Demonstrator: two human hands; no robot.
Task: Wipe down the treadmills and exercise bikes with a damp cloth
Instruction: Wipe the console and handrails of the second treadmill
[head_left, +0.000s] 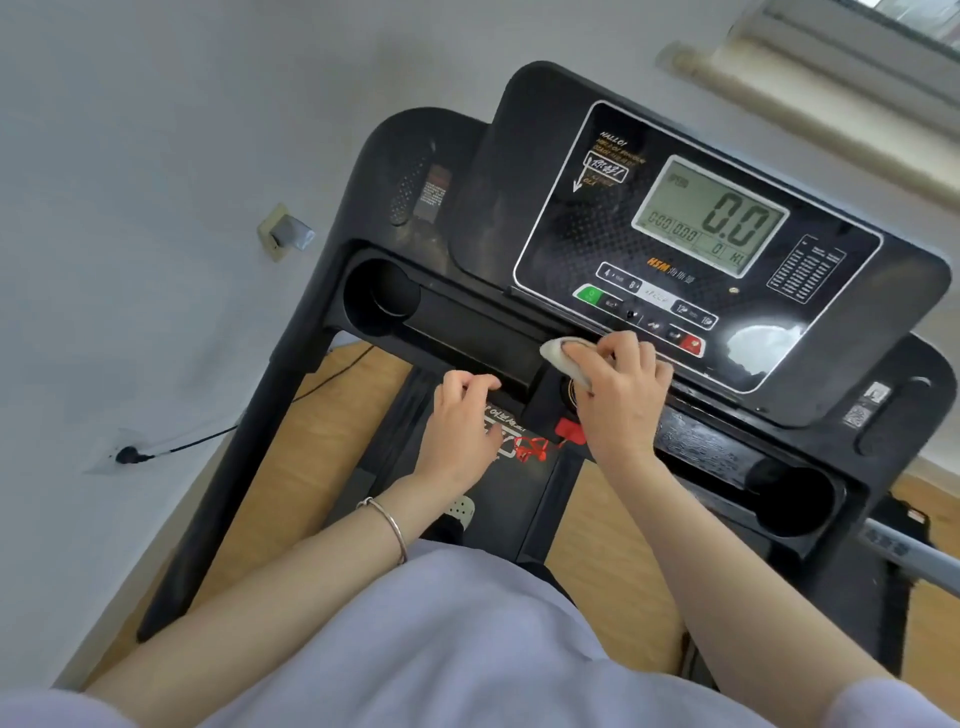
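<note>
Nearest the camera, two bare forearms reach out over a pale shirt (467, 649), the left wrist wearing a thin bracelet (392, 525). The left hand (462, 426) has its fingers loosely bent, the tips resting on the front lip of the treadmill (519, 171) tray (467, 325) without clasping anything. Just to its right, the right hand (618, 395) pinches a bunched white cloth (566, 358) under its curled fingers and presses it against the lower edge of the control panel, just below the row of buttons. A red safety clip (569, 431) hangs beneath that hand. A round cup holder (382, 296) sits at the left end of the tray, another (789, 499) at the right. Above the cloth are a green button (589, 295) and a red button (693, 343), and further up the screen (709, 215) reads 0.0. Beyond, on the wall to the left, are a socket (283, 231) and a black plug (127, 456) with its cable.
</note>
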